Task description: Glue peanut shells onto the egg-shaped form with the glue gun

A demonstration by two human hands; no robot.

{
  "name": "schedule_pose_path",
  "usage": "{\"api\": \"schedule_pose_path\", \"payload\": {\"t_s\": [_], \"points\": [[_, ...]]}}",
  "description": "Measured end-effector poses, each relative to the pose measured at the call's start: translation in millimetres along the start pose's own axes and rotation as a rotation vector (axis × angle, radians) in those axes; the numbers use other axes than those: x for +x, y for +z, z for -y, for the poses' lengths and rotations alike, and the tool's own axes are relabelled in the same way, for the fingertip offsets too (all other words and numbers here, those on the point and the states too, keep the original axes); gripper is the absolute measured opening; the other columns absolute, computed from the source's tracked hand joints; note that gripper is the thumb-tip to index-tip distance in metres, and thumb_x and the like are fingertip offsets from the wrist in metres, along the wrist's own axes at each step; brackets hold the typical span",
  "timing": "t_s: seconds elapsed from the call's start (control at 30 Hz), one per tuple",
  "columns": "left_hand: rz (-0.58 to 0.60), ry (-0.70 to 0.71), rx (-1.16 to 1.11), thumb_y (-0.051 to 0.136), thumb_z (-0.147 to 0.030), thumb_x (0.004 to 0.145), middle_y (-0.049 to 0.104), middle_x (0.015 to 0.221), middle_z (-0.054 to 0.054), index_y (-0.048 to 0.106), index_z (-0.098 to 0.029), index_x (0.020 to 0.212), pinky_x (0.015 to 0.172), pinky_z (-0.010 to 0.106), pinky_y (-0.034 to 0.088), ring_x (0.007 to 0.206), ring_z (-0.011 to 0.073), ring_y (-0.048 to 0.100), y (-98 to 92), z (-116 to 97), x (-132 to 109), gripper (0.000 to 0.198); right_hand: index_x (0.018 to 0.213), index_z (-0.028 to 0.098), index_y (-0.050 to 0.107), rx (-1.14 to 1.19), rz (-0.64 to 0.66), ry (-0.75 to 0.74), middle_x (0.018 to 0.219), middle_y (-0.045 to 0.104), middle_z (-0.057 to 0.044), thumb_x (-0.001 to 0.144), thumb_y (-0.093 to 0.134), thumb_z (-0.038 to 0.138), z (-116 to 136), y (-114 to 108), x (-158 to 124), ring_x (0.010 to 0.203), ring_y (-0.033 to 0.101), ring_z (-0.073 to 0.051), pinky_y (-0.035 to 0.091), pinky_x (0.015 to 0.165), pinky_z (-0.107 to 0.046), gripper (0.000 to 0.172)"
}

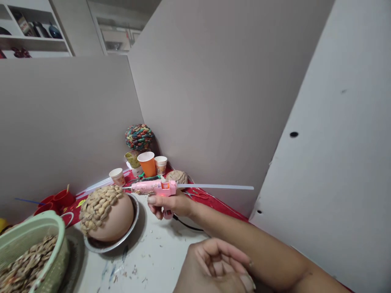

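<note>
a white work surface [159, 260], bearing blue stains and loose scraps, adjoined a red cloth [222, 204]; grey panels [214, 81] enclosed it, with shelving [30, 37] beyond. the right hand [171, 205] was clamped around a pink glue gun [149, 187], its nozzle near the ball [117, 217], partly covered in brown pieces and seated in a metal bowl [105, 247]. the left hand [210, 264] was curled nearer the camera; whether its fingertips met could not be told.

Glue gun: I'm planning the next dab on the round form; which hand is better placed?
Probably the right hand: it grips the pink glue gun, nozzle toward the round form; the left hand sits farther back.
</note>
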State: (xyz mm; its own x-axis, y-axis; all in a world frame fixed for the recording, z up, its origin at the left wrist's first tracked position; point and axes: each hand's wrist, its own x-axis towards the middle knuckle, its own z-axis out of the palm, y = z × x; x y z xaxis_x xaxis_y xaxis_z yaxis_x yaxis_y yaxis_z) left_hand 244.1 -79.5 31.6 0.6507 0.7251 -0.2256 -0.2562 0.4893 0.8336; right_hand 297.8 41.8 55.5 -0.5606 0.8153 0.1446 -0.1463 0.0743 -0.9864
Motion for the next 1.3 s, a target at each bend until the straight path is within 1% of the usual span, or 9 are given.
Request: {"api": "schedule_pose_path", "payload": {"t_s": [0.23,0.33,0.53,0.7,0.87,1.07,1.17,1.23,1.3], "points": [[-0.069,-0.059,0.035,0.093,-0.035,0.032,0.061,0.058,0.000,0.066,-0.013,0.068,0.059,0.022,0.042,0.054,0.0085,0.057,14.0,-13,-10,0.050,0.066,0.013,0.061,-0.046,-0.031,0.058,0.054,0.057,0.000,0.069,0.071,0.061,-19,4,-1,0.048,0.052,-0.008,0.031,0.040,-0.015,0.049],[-0.071,-0.061,0.035,0.092,-0.033,0.032,0.061,0.062,0.000,0.068,-0.013,0.068,0.065,0.025,0.041,0.057,0.0090,0.053,11.9,-15,-11,0.047,0.065,0.014,0.059,-0.028,-0.059,0.044,0.053,0.055,0.001,0.068,0.069,0.063,-27,7,2,0.046,0.049,-0.007,0.030,0.039,-0.016,0.050],[-0.101,0.080,0.193,0.076,-0.021,0.056,0.056,0.059,-0.001,0.070,-0.012,0.064,0.062,0.026,0.037,0.054,0.0071,0.039,-1.5,-1,2,0.014,0.065,0.015,0.057,-0.005,-0.117,0.009,0.052,0.053,0.001,0.070,0.066,0.061,-36,7,7,0.043,0.044,-0.006,0.028,0.038,-0.018,0.047],[-0.133,0.215,0.251,0.060,-0.011,0.070,0.069,0.073,0.006,0.076,-0.009,0.079,0.073,0.028,0.048,0.067,0.0132,0.058,-11.4,17,15,0.018,0.065,0.015,0.057,0.009,-0.191,-0.013,0.050,0.051,0.001,0.071,0.065,0.059,-43,8,12,0.042,0.042,-0.006,0.027,0.037,-0.018,0.045],[-0.039,0.218,0.287,0.058,-0.021,0.080,0.075,0.083,0.011,0.077,-0.008,0.091,0.074,0.029,0.053,0.071,0.0161,0.066,-15.9,36,15,0.026,0.066,0.014,0.056,0.041,-0.238,-0.021,0.050,0.051,0.001,0.074,0.064,0.056,-54,8,14,0.044,0.043,-0.007,0.026,0.038,-0.017,0.043],[-0.041,0.159,0.330,0.058,-0.021,0.078,0.074,0.077,0.009,0.078,-0.010,0.084,0.076,0.030,0.053,0.071,0.0163,0.066,-10.5,30,15,0.024,0.067,0.015,0.056,0.064,-0.267,-0.046,0.049,0.051,0.002,0.077,0.062,0.055,-54,5,14,0.042,0.041,-0.006,0.025,0.038,-0.017,0.042],[-0.025,0.114,0.354,0.057,-0.040,0.082,0.070,0.070,0.009,0.077,-0.010,0.082,0.073,0.030,0.053,0.066,0.0167,0.063,-12.6,27,17,0.036,0.067,0.015,0.056,0.072,-0.273,-0.057,0.049,0.050,0.002,0.077,0.062,0.054,-51,4,14,0.042,0.041,-0.006,0.025,0.037,-0.018,0.040],[0.033,0.154,0.403,0.048,-0.059,0.084,0.070,0.072,0.012,0.077,-0.010,0.081,0.072,0.032,0.052,0.068,0.0194,0.064,-17.2,26,16,0.057,0.067,0.015,0.056,0.068,-0.280,-0.064,0.049,0.050,0.002,0.077,0.062,0.053,-49,4,13,0.042,0.041,-0.006,0.024,0.037,-0.018,0.040],[0.102,0.244,0.498,0.041,-0.066,0.085,0.071,0.079,0.014,0.077,-0.011,0.083,0.077,0.034,0.051,0.076,0.0231,0.066,-22.9,24,12,0.066,0.066,0.015,0.057,0.049,-0.287,-0.069,0.049,0.050,0.002,0.076,0.064,0.053,-47,3,12,0.042,0.041,-0.006,0.025,0.037,-0.017,0.040]]}}
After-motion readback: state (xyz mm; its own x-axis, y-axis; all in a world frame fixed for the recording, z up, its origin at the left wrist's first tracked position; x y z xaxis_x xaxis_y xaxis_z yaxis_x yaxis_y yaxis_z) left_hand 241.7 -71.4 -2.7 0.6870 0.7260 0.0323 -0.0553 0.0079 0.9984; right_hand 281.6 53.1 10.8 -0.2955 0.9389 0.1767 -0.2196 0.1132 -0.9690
